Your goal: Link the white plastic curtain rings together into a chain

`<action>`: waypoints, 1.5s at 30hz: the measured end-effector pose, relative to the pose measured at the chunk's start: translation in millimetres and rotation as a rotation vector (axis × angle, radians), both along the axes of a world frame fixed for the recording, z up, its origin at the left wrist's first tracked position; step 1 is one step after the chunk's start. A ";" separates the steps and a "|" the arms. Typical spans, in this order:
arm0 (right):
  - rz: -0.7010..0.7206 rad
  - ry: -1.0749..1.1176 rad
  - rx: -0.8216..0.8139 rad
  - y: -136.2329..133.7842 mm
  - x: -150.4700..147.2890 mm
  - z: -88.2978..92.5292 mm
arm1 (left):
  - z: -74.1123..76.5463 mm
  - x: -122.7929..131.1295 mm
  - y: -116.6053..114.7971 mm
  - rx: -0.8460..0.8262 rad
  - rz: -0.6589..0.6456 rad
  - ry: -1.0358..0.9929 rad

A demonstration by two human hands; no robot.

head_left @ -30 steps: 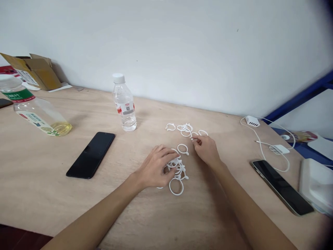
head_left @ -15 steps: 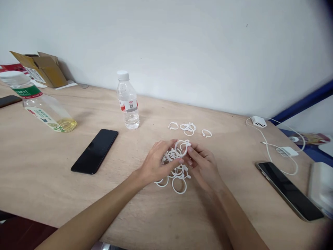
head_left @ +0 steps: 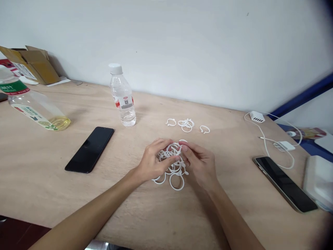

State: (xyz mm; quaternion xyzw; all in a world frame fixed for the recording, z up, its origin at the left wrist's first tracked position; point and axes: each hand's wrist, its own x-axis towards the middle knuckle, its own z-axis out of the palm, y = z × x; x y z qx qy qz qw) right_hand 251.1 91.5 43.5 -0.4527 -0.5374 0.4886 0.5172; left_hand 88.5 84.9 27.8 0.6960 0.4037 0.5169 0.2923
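Note:
A heap of white plastic rings [head_left: 177,182], each with a small tab at its opening, lies on the wooden table. My left hand [head_left: 157,158] curves around the heap's left side, thumb and fingers closed on a white ring [head_left: 172,149]. From the right, my right hand [head_left: 200,161] pinches the edge of a white ring [head_left: 182,141] between thumb and index finger. Whether both hands hold the same ring I cannot tell. Behind them lie a single ring [head_left: 171,122], a small cluster of rings [head_left: 186,125] and another single ring [head_left: 205,129].
A water bottle [head_left: 123,100] and a black phone [head_left: 90,149] stand and lie to the left. Farther left are a tilted-looking bottle of yellow liquid [head_left: 39,111] and a cardboard box [head_left: 39,66]. At right are another phone [head_left: 284,184], a charger [head_left: 257,117] and white cables.
Both hands have lowered the ring slightly toward the heap, and it has turned between my fingers. The whole view has shifted a little, so the table's things sit farther left.

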 end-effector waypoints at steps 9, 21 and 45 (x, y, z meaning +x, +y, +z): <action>-0.087 -0.086 0.101 -3.9 -3.3 -11.5 | 1.0 0.2 -0.9 -0.026 -0.029 0.031; -0.434 -0.621 0.091 63.7 59.8 -28.3 | -8.6 -5.9 6.3 0.104 0.131 0.236; -0.003 0.070 -0.253 5.5 -0.9 14.4 | -6.4 -3.7 4.9 0.224 0.152 0.223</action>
